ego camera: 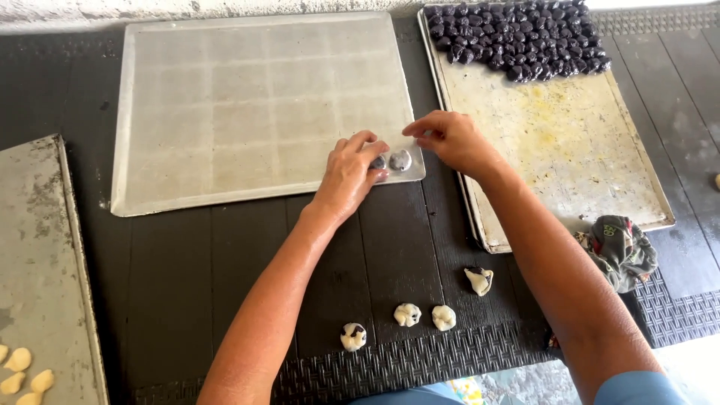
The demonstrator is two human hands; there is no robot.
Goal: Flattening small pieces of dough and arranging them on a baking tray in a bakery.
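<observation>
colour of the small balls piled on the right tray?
Black, glossy balls; the head view shows them.

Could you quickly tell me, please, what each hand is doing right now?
Left hand: fingers curled down on a small round dark-filled dough ball at the pale metal baking tray corner.
Right hand: fingers loosely bent, holding nothing.

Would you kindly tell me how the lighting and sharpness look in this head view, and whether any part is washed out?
Head view: daylight is bright and even; the pale tray looks slightly washed out; the floor at lower right is overexposed; soft shadows sit under the left hand and right hand; the dark balls merge into one mass; the dough pieces stay fairly sharp.
</observation>
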